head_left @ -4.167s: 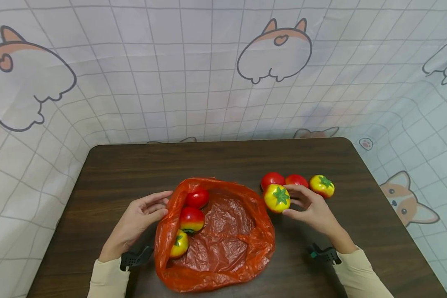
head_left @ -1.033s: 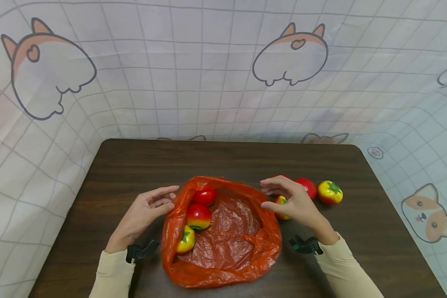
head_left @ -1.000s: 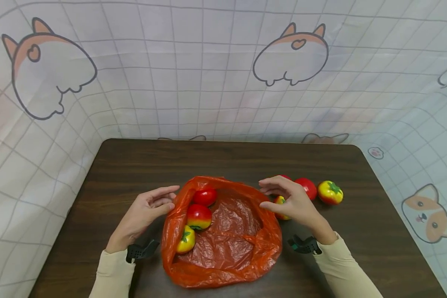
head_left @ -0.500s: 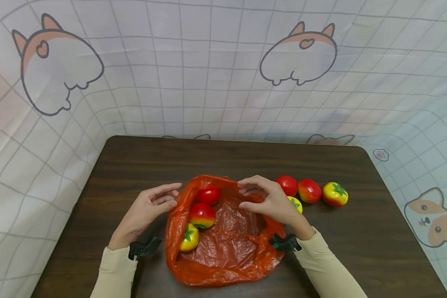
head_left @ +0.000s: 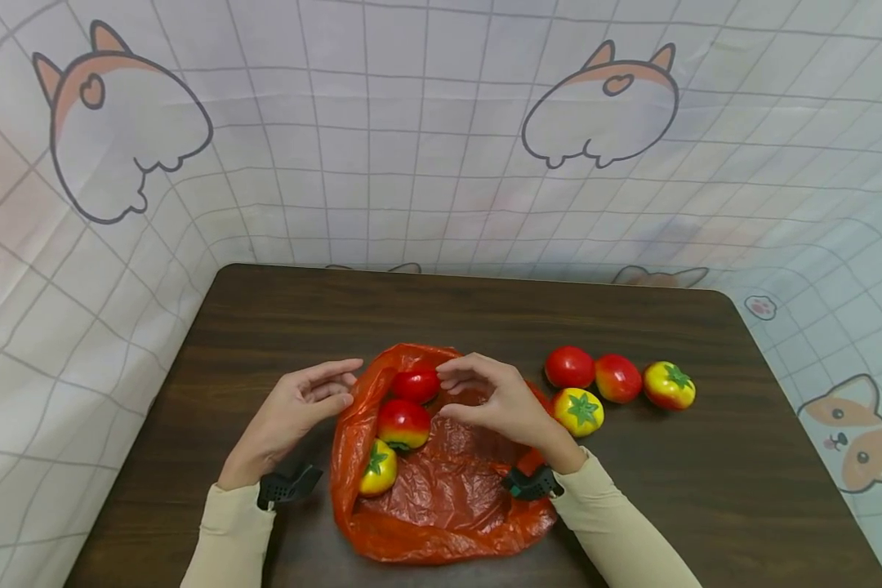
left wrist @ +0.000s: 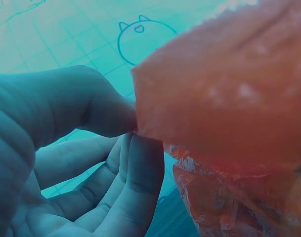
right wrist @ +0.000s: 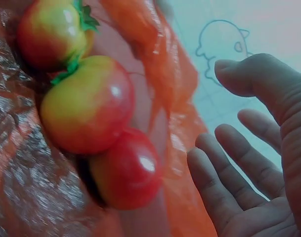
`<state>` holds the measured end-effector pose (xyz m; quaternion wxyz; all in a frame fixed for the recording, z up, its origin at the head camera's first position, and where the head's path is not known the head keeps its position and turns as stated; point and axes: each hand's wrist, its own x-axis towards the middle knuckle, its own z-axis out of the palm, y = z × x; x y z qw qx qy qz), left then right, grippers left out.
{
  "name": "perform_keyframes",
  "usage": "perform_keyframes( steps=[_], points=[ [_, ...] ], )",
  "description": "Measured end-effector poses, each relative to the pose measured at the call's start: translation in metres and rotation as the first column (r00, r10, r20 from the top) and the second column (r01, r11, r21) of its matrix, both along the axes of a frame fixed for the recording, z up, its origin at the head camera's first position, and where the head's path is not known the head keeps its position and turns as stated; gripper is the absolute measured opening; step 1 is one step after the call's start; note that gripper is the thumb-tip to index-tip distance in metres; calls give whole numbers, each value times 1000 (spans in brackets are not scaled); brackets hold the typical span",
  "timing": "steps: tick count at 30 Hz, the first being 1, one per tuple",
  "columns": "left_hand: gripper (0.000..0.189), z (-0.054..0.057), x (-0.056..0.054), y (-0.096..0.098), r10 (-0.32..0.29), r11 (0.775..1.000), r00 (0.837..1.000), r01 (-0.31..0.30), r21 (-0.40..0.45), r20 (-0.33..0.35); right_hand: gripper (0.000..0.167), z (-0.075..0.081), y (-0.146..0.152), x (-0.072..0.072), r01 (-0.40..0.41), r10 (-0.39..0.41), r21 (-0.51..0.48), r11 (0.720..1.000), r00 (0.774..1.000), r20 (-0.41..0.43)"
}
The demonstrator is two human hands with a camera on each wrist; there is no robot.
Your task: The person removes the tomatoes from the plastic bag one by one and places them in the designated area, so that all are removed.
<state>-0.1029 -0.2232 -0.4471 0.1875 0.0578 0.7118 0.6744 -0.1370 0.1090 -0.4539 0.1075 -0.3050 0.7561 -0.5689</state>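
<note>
A crumpled orange-red plastic bag (head_left: 441,539) lies with its mouth wide open on the table. My left hand (head_left: 290,416) pinches its left rim between thumb and fingertip, plain in the left wrist view. Inside, along that left side, are a red tomato (head_left: 415,384), a red-and-yellow tomato (head_left: 403,425) and a yellow tomato (head_left: 379,469). Over the bag's mouth my right hand (head_left: 503,408) reaches toward the tomatoes, fingers loosely bent and holding nothing. The right wrist view shows a gap between its fingers (right wrist: 209,177) and the tomatoes (right wrist: 88,106).
Outside the bag, to its right, a yellow tomato (head_left: 578,412) lies close to the rim. Behind it sit a red one (head_left: 569,367), another red one (head_left: 617,378) and a yellow-red one (head_left: 670,385). Dark wooden table (head_left: 301,310); patterned cloth (head_left: 412,122) hangs behind.
My right hand let go of the yellow tomato on the table beside the bag, then moved left over the bag's mouth. My left hand stays at the left rim. The head view shifted slightly.
</note>
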Motion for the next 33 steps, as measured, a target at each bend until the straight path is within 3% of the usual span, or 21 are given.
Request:
perform_keyframes(
  steps=[16,33],
  points=[
    [57,-1,-1,1,10,1000,1000,-10,-18,8,48,-31,-20,6,8,-8,15,1000,999,37],
    [59,-1,-2,-1,6,1000,1000,-6,-22,10,48,-46,-26,9,30,-34,43,999,994,103]
  ],
)
